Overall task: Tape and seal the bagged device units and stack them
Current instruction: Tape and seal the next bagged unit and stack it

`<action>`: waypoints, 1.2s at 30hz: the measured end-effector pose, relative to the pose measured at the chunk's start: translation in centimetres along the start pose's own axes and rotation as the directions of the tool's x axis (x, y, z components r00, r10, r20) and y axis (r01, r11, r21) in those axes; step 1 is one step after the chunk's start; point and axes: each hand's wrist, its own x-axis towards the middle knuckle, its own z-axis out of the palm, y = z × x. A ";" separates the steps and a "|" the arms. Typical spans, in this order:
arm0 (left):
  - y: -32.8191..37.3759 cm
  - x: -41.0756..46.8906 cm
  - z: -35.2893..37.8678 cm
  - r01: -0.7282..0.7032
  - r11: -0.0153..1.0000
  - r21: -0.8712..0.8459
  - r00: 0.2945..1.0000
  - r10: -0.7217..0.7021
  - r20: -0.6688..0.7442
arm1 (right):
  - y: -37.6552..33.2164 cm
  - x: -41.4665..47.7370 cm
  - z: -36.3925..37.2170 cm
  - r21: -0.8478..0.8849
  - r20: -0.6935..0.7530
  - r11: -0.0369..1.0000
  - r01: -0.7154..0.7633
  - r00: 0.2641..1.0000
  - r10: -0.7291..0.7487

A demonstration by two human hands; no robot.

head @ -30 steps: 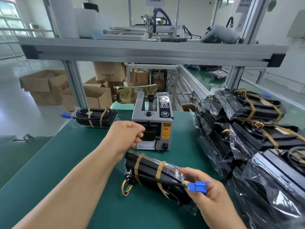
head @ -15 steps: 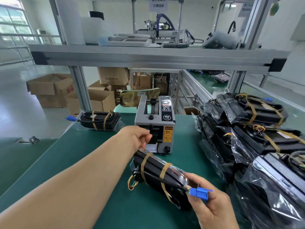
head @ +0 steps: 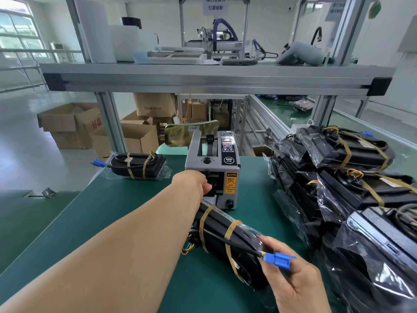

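Bagged unit [head: 228, 242], where now? (checker)
Me: Lying on the green mat [head: 112, 211] just before the tape dispenser [head: 216, 163], two tan bands on it. My right hand [head: 297, 283] grips its near end, blue connector [head: 277, 260] at my thumb.
Checker: Changed?
Me: Left hand [head: 194, 184] has gone from just over the unit's far end to the dispenser mouth. Fingers hidden; cannot tell if tape is pinched. Reads as fetching another strip; stacking not yet.

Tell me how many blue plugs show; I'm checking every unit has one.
3. One blue plug on the lone unit far left, one on the held unit in the right hand, one atop the right pile. The pile may hide more.
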 end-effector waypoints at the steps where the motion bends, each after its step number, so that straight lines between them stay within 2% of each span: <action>1: 0.0 -0.1 0.1 -0.015 1.000 -0.023 1.000 0.015 -0.010 | 0.0 -0.1 0.0 -0.004 -0.006 1.000 0.004 1.000 -0.004; 6: -0.3 0.3 -0.1 -0.021 1.000 -0.011 0.996 0.020 -0.085 | -0.4 -0.4 0.1 0.003 0.014 1.000 -0.007 1.000 0.007; 11: -0.3 -0.9 -0.4 -0.017 0.998 0.062 1.000 0.018 -0.009 | -0.6 -0.6 0.0 -0.009 0.033 1.000 -0.016 0.999 0.016; 16: -0.2 -1.6 -0.5 0.020 1.000 0.022 0.997 -0.022 0.069 | -0.9 -0.7 0.0 -0.023 -0.008 0.999 -0.025 1.000 0.025; 21: -0.1 -1.6 0.1 0.048 0.998 -0.047 0.999 -0.048 -0.010 | -0.4 -0.7 -0.3 -0.047 -0.032 0.998 -0.029 0.999 0.027; 27: 0.4 -0.8 0.2 0.069 0.994 0.082 0.997 -0.066 -0.039 | -0.3 -0.6 -0.4 -0.005 -0.031 0.999 -0.053 0.998 0.053; 30: -0.1 -1.4 0.3 0.027 1.000 -0.004 0.997 -0.027 -0.067 | -0.4 -0.7 -0.4 -0.013 -0.027 0.999 -0.042 0.999 0.042; 33: -0.4 -3.4 0.0 -0.118 0.978 -0.174 0.985 0.092 -0.148 | -0.5 -0.8 -0.4 0.008 -0.028 0.999 -0.051 0.998 0.051; 34: -0.5 -4.5 -0.4 -0.183 0.969 -0.165 0.971 0.152 -0.184 | -0.7 -0.8 -0.3 0.026 -0.037 0.998 -0.061 0.997 0.062; 36: -1.2 -7.8 -1.3 -0.319 0.948 -0.023 0.932 0.309 -0.187 | -1.2 -0.8 -0.1 0.045 -0.052 0.996 -0.083 0.995 0.086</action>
